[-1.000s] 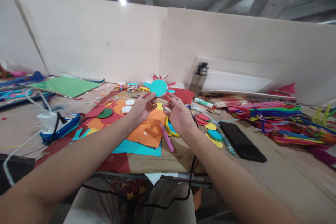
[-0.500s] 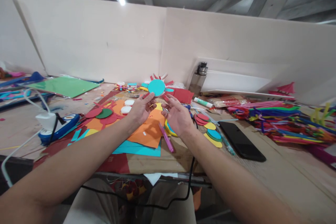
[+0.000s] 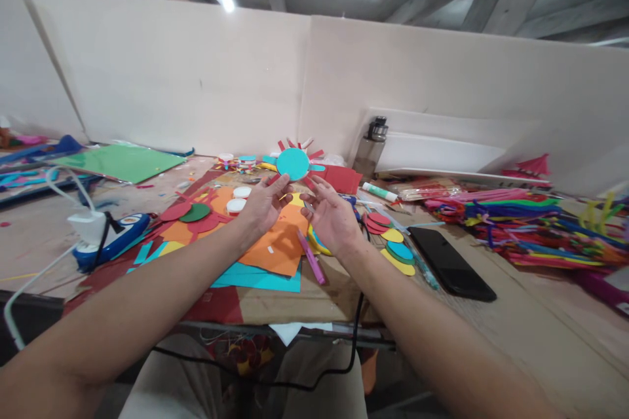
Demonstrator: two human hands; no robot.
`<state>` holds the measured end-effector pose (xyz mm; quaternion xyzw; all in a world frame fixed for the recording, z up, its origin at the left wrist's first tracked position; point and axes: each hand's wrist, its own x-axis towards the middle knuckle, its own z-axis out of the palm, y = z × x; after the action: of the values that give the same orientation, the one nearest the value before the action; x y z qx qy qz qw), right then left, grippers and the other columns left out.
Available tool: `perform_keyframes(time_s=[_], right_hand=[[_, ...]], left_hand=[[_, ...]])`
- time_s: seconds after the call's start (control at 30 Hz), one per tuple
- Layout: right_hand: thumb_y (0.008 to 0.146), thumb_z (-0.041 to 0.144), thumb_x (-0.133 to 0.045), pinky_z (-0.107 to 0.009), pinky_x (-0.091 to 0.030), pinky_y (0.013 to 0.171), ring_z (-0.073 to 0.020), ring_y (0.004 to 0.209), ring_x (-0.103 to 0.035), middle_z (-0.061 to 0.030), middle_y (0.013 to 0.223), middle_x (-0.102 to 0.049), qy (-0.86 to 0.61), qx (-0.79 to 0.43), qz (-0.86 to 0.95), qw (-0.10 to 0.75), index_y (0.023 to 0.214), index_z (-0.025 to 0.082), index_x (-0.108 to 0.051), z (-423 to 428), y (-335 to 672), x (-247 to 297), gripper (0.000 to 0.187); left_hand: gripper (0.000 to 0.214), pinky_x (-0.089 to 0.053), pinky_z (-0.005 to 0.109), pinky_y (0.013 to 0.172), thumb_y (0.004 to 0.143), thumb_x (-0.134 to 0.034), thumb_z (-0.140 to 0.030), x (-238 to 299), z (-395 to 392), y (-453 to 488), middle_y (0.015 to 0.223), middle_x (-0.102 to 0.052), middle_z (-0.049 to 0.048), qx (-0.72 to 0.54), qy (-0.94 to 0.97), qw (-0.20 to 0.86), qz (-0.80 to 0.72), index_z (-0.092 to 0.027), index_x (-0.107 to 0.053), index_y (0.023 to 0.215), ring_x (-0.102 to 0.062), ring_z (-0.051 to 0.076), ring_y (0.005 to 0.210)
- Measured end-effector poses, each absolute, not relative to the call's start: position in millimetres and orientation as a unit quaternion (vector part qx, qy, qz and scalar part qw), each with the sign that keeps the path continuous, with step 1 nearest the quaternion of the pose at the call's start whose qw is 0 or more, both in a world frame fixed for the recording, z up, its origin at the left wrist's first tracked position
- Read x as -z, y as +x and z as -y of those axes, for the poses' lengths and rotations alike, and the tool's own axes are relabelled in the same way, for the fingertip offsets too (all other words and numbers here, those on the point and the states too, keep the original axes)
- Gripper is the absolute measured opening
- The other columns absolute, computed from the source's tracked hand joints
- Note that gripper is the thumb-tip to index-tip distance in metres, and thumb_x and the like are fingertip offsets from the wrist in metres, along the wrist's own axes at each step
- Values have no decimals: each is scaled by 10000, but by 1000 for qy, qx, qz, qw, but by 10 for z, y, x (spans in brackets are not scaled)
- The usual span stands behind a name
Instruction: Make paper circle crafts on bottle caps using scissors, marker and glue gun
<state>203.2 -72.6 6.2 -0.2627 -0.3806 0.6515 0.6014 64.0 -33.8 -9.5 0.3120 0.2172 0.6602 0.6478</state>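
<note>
Though round, turquoise disc (image 3: 293, 164) face-on.

Covered and cropped
The right grip (image 3: 331, 215) hid part of a yellow-and-blue item (image 3: 318, 247); the right edge cut off some colourful stems (image 3: 521, 228).

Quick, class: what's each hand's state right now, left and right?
Left hand: closed, holding the blue paper disc by its lower edge.
Right hand: partly curled near it; whether it grips cannot be told.

The turquoise disc (image 3: 293, 164) is held up, red and turquoise strips (image 3: 318, 168) radiating.
</note>
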Motion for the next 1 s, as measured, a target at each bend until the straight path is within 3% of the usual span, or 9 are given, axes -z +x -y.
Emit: perform_keyframes(time_s=[0.33, 0.6, 0.77, 0.9, 1.0], right_hand=[[691, 312, -759, -257, -466, 661, -135, 813, -607, 28, 903, -697, -260, -674, 343, 600, 910, 262, -636, 708, 2065, -65, 256], [542, 328, -870, -208, -409, 552, -83, 642, -523, 43, 738, -607, -351, -565, 363, 652, 792, 212, -609, 581, 2177, 11, 380], [626, 451, -789, -233, -396, 568, -103, 673, -510, 36, 777, -591, -397, -494, 354, 688, 769, 221, -567, 496, 2273, -27, 350], [653, 566, -744, -257, -413, 639, -144, 811, -582, -7, 908, -663, -411, -499, 434, 628, 842, 215, -621, 479, 2306, -48, 417], [585, 528, -797, -266, -410, 679, -143, 781, -582, 1, 853, -674, -419, -505, 493, 571, 839, 205, -633, 512, 2294, -43, 443]], left_hand=[[303, -471, 207, 598, 632, -868, -188, 100, 319, 614, 670, -647, -50, -655, 335, 646, -202, -159, -600, 769, -611, 62, 615], [312, -447, 212, 599, 590, -873, -200, 85, 239, 511, 726, -665, -26, -645, 370, 632, -217, -150, -649, 800, -606, 72, 644], [339, -418, 217, 613, 547, -893, -278, 101, 211, 487, 670, -621, -19, -609, 434, 606, -270, -132, -667, 753, -548, 69, 616], [393, -407, 229, 632, 533, -905, -332, 153, 200, 502, 732, -633, -10, -579, 475, 592, -297, -130, -693, 796, -528, 66, 626], [416, -408, 235, 651, 549, -904, -370, 188, 192, 509, 759, -638, -6, -562, 508, 579, -301, -135, -697, 823, -535, 74, 653]])
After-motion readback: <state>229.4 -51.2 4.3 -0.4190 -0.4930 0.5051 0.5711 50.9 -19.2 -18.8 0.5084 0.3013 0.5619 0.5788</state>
